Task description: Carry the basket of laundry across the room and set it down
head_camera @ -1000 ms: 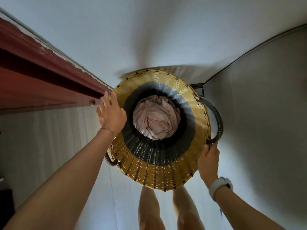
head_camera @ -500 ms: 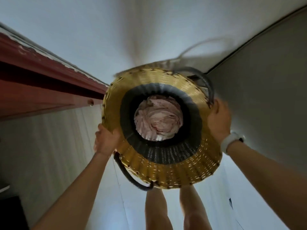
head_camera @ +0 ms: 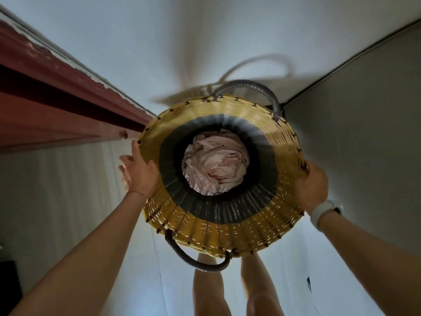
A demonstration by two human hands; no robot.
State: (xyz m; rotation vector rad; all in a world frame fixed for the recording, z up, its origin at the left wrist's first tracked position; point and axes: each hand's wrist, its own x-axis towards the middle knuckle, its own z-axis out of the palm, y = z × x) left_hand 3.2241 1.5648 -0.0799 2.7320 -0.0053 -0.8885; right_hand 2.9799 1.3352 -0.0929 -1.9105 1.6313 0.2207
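Observation:
I look straight down into a round woven basket [head_camera: 227, 236], yellow at the rim with a dark grey band inside. Crumpled pale pink laundry [head_camera: 215, 163] lies at its bottom. My left hand [head_camera: 136, 172] presses flat against the outside of the left rim, fingers pointing away from me. My right hand [head_camera: 313, 185] grips the right rim, thumb over the edge. One grey handle [head_camera: 248, 84] stands at the far side, the other handle [head_camera: 193, 261] hangs at the near side. The basket's base is hidden.
A red-brown wooden door frame [head_camera: 57, 106] runs along the left, close to the basket's left rim. A grey wall [head_camera: 364, 133] meets the pale floor on the right, forming a corner behind the basket. My bare legs [head_camera: 209, 288] show below it.
The basket has turned about a quarter turn, so its handles went from the sides to far and near. Both hands shifted off the handles onto the rim's left and right sides.

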